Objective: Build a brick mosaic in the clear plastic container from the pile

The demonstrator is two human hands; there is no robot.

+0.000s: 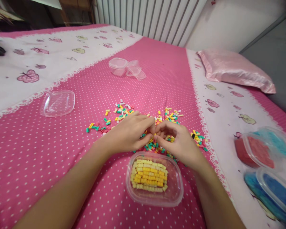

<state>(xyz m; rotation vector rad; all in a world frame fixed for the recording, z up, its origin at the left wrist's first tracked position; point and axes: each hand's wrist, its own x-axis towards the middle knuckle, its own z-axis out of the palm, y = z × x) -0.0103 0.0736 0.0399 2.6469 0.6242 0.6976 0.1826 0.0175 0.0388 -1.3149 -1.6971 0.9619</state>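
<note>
My left hand and my right hand meet at the fingertips above a loose heap of toy bricks. Both are closed in a pinch around a small toy brick, of which only a yellowish bit shows between the fingers. Yellow, green, pink, cream and white bricks lie scattered around and beneath the hands. Just below them stands an uncovered clear plastic container. Rows of joined yellow and cream bricks fill its left and middle part.
A clear lid lies on the pink dotted bedsheet at left. More clear containers sit farther back. On the right are containers of red bricks and blue bricks, below a pink pillow.
</note>
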